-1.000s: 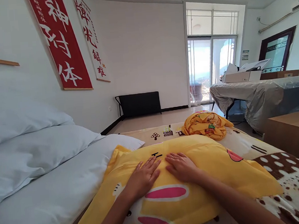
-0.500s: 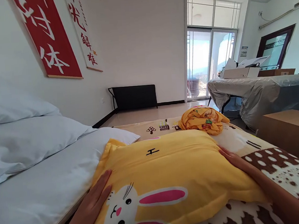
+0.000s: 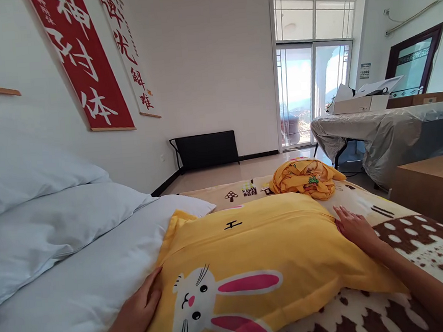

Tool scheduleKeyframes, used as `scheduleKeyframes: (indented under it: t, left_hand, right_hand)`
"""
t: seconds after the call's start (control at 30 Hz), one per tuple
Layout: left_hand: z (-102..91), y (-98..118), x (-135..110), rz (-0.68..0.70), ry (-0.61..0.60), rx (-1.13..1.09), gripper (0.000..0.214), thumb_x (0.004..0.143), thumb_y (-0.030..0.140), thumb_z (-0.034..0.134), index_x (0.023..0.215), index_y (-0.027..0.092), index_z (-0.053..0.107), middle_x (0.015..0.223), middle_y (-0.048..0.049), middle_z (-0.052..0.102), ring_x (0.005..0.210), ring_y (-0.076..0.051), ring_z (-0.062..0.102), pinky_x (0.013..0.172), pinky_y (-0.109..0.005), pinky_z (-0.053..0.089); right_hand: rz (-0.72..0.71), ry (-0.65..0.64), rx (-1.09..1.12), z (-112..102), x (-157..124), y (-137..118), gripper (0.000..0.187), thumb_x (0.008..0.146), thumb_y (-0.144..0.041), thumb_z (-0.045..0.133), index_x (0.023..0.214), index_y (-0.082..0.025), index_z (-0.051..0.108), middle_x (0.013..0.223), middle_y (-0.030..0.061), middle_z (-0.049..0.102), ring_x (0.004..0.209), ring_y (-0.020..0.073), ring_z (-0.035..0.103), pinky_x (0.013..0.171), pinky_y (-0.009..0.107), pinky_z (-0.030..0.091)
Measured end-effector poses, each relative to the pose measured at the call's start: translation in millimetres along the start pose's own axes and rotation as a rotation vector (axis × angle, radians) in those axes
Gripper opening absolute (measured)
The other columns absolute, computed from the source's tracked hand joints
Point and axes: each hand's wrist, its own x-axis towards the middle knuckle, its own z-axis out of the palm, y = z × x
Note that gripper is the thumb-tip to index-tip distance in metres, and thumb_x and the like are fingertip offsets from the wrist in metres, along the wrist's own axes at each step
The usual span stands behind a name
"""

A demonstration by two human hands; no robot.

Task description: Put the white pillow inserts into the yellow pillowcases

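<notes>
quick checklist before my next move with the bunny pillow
1. Left hand touching the left edge of the yellow pillow: ok.
2. Right hand touching its right edge: ok.
3. Grip closed on the pillow: not ok, both hands lie open against it.
4. Nothing lying on top of the pillow: ok.
5. Crumpled yellow cloth clear of the pillow's far edge: cannot tell, it sits right behind it.

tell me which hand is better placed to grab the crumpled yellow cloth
Right, likely: the right hand lies at the pillow's far right edge, near the crumpled cloth; the left hand sits farther back.
</notes>
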Motion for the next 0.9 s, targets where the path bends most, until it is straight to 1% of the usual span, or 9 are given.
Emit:
scheduleKeyframes:
  t: [0.13, 0.23, 0.3, 0.37, 0.43, 0.5, 0.6, 0.77, 0.9]
  left_hand:
    - [-5.5, 65, 2, 0.223, 0.050, 0.114, 0.060, 0.072, 0.031, 0.038, 0.128, 0.015, 0.053, 0.145, -0.0021, 0.041, 0.134, -0.022, 0.037, 0.113, -0.032, 0.028]
    - [8.9, 135, 10, 0.401, -0.060, 0.127, 0.059, 0.077, 0.025, 0.034, 0.133, 0.013, 0.047, 0.146, -0.0048, 0.039, 0.136, -0.019, 0.034, 0.115, -0.033, 0.025]
    - [24.4, 175, 20, 0.401, -0.154, 0.183, 0.059, 0.082, 0.025, 0.031, 0.138, 0.008, 0.040, 0.148, -0.0100, 0.035, 0.137, -0.020, 0.033, 0.114, -0.035, 0.025]
    - [41.2, 199, 34, 0.382, -0.186, 0.218, 0.060, 0.084, 0.029, 0.031, 0.139, 0.005, 0.038, 0.148, -0.0149, 0.034, 0.137, -0.025, 0.033, 0.113, -0.040, 0.025]
    - [56.3, 205, 47, 0.384, -0.202, 0.231, 0.060, 0.086, 0.034, 0.031, 0.138, 0.006, 0.039, 0.147, -0.0158, 0.035, 0.137, -0.027, 0.031, 0.113, -0.046, 0.022]
    - [67.5, 196, 57, 0.403, -0.232, 0.237, 0.060, 0.086, 0.040, 0.032, 0.138, 0.010, 0.040, 0.147, -0.0128, 0.036, 0.138, -0.025, 0.029, 0.114, -0.045, 0.019]
    - [73.5, 174, 64, 0.418, -0.255, 0.242, 0.063, 0.086, 0.046, 0.033, 0.141, 0.015, 0.038, 0.150, -0.0076, 0.032, 0.140, -0.021, 0.024, 0.116, -0.042, 0.016]
    - [58.7, 144, 71, 0.360, -0.253, 0.279, 0.064, 0.084, 0.042, 0.032, 0.143, 0.018, 0.034, 0.153, -0.0057, 0.026, 0.142, -0.022, 0.019, 0.116, -0.046, 0.011]
    - [43.7, 109, 78, 0.310, -0.206, 0.296, 0.063, 0.083, 0.037, 0.030, 0.143, 0.017, 0.034, 0.152, -0.0064, 0.027, 0.142, -0.023, 0.020, 0.115, -0.048, 0.014]
  right_hand:
    - [-0.201, 0.064, -0.172, -17, 10, -80, 0.057, 0.080, -0.014, 0.039, 0.137, -0.013, 0.042, 0.150, 0.0141, 0.031, 0.132, 0.0299, 0.039, 0.105, 0.046, 0.033]
    - [-0.381, -0.030, -0.141, -12, 11, -162, 0.051, 0.088, -0.025, 0.035, 0.136, -0.012, 0.043, 0.146, 0.0142, 0.038, 0.133, 0.0263, 0.038, 0.107, 0.042, 0.030]
    - [-0.471, -0.112, -0.088, 2, 9, -211, 0.051, 0.089, -0.032, 0.037, 0.135, -0.011, 0.043, 0.145, 0.0151, 0.040, 0.133, 0.0253, 0.037, 0.108, 0.040, 0.028]
    - [-0.528, -0.169, -0.052, 20, 7, -244, 0.050, 0.089, -0.034, 0.039, 0.133, -0.011, 0.044, 0.141, 0.0156, 0.044, 0.131, 0.0244, 0.040, 0.106, 0.039, 0.030]
    - [-0.554, -0.202, -0.045, 36, 7, -260, 0.046, 0.088, -0.033, 0.040, 0.128, -0.013, 0.048, 0.135, 0.0150, 0.052, 0.126, 0.0232, 0.045, 0.103, 0.038, 0.032]
    - [-0.558, -0.224, -0.056, 45, 9, -259, 0.044, 0.087, -0.032, 0.041, 0.125, -0.014, 0.051, 0.131, 0.0139, 0.055, 0.123, 0.0227, 0.047, 0.103, 0.039, 0.032]
    - [-0.542, -0.246, -0.074, 47, 17, -238, 0.049, 0.084, -0.032, 0.042, 0.130, -0.015, 0.048, 0.139, 0.0138, 0.048, 0.130, 0.0236, 0.040, 0.108, 0.044, 0.024]
    - [-0.476, -0.285, -0.109, 31, 32, -190, 0.060, 0.084, -0.033, 0.040, 0.140, -0.014, 0.038, 0.149, 0.0123, 0.034, 0.139, 0.0233, 0.025, 0.112, 0.045, 0.012]
    - [-0.396, -0.250, -0.149, 21, 39, -146, 0.061, 0.085, -0.033, 0.037, 0.144, -0.018, 0.033, 0.152, 0.0086, 0.028, 0.140, 0.0221, 0.022, 0.112, 0.044, 0.013]
